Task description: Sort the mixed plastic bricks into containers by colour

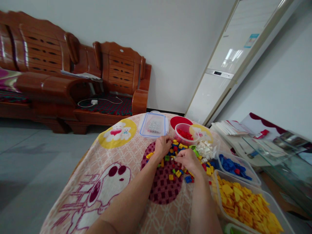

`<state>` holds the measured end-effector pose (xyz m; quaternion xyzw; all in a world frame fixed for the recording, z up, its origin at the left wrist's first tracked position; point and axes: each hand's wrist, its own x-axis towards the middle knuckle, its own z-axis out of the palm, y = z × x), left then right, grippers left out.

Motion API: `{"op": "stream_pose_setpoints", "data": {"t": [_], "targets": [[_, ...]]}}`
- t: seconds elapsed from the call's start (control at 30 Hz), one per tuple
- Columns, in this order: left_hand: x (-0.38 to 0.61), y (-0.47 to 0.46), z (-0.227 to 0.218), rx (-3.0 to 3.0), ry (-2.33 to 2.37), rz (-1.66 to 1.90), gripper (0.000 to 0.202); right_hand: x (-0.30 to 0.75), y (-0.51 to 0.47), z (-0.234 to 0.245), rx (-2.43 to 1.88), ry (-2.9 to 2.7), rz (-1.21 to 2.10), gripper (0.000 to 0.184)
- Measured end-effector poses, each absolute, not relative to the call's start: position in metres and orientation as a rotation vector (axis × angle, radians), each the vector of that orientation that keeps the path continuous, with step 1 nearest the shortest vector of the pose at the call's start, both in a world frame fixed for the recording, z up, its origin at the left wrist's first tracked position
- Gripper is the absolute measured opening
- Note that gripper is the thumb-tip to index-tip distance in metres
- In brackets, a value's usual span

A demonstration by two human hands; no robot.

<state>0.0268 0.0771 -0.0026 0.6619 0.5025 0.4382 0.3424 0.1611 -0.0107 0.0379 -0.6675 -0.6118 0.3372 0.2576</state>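
My left hand (162,147) reaches into a loose pile of mixed toy building bricks (178,174), its fingers curled down at the pile's far left edge. What it holds, if anything, is hidden. To its right, my right hand (189,160) has thumb and fingertips drawn together low over the pile. I cannot make out what is between them. A green brick (167,158) lies between the two hands. Yellow bricks (149,155) lie left of my left wrist, and a blue brick (188,179) is beside my right wrist.
A lidded clear box (144,132) and a round tub (176,132) of red bricks stand at the back. White bricks (206,149) are heaped at right, near boxes of blue bricks (232,168) and yellow bricks (243,201). A glass shelf (275,156) borders the cloth-covered table (126,146).
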Motion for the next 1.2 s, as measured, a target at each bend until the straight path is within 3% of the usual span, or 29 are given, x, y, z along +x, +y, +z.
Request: {"op": "stream_pose_setpoints", "data": {"t": [0.2,0.4,0.53,0.7,0.9,1.1,1.2], "targets": [[0.027,0.077,-0.003,1.736,1.295,1.147,0.028,0.142,-0.01,0.041,-2.137,-2.068,0.546,0.005],[0.027,0.077,-0.002,1.715,1.305,1.135,0.028,0.132,-0.009,0.034,-2.24,-2.173,0.29,0.023],[0.026,0.077,-0.002,1.709,1.3,1.138,0.027,0.137,-0.007,0.031,-2.117,-2.133,0.384,0.018],[0.027,0.078,-0.002,1.724,1.294,1.157,0.026,0.146,-0.003,0.033,-1.796,-1.704,0.749,0.014],[0.027,0.077,-0.001,1.739,1.311,1.155,0.025,0.163,0.004,0.032,-1.356,-0.942,0.853,0.034],[0.027,0.075,0.0,1.719,1.332,1.126,0.026,0.173,0.005,0.033,-1.03,-0.781,0.806,0.059],[0.027,0.076,0.0,1.713,1.336,1.117,0.026,0.174,0.004,0.032,-0.998,-0.812,0.792,0.06]]}}
